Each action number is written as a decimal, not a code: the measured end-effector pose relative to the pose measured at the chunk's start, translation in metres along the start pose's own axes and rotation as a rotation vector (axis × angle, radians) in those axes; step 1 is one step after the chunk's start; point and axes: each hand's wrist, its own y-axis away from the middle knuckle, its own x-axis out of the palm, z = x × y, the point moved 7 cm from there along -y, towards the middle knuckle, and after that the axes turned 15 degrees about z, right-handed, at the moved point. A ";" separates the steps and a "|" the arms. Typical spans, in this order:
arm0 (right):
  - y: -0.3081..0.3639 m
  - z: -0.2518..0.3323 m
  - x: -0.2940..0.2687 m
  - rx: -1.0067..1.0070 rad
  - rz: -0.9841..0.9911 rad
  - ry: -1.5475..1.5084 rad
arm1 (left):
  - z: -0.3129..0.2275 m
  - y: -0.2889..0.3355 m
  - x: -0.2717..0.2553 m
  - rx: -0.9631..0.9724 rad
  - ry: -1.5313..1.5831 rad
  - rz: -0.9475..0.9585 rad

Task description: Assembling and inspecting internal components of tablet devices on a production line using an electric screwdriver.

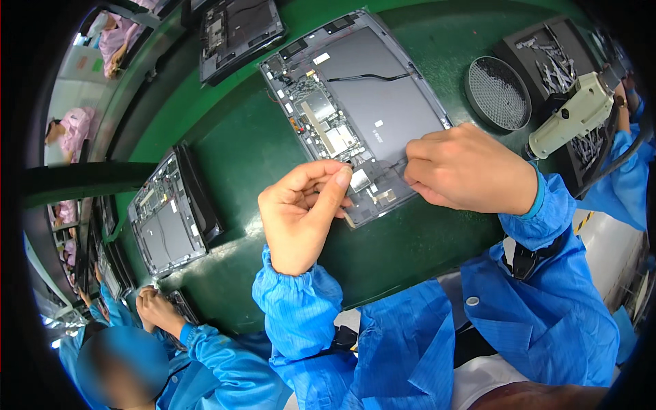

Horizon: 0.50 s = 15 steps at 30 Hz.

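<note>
Fingers did the close work at the near edge of an opened tablet (372, 102), which lay back-side up on the green table (232, 137), its circuit boards and a large dark panel showing. The left hand (301, 212) hovered just at the tablet's near-left corner, thumb and forefinger pressed together in a pinch; whether anything small sat between them could not be told. A thin pale strip (348, 219) stuck out from the tablet's edge right below that pinch. The right hand (468, 167) rested on the tablet's near-right edge, its fingers curled down and pressed onto the frame, tips hidden beneath the knuckles. Both wrists came out of blue sleeves. Beyond the right hand hung a cream electric screwdriver (570, 116), with a round black mesh dish (497, 92) beside it and a dark tray of screws (557, 65) behind. Two more opened tablets lay on the table, one to the left (164, 219) and one at the far edge (236, 31). At lower left, another worker's hand (158, 311) touched a small dark device.
</note>
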 end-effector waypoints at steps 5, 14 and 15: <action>0.001 -0.018 -0.004 0.121 -0.168 0.086 | 0.000 0.000 0.001 -0.018 0.003 0.028; 0.011 -0.031 -0.023 0.293 -0.432 -0.038 | 0.007 -0.001 0.020 -0.045 -0.168 0.192; 0.008 -0.026 -0.023 0.171 -0.340 -0.299 | 0.008 0.000 0.018 -0.041 -0.167 0.182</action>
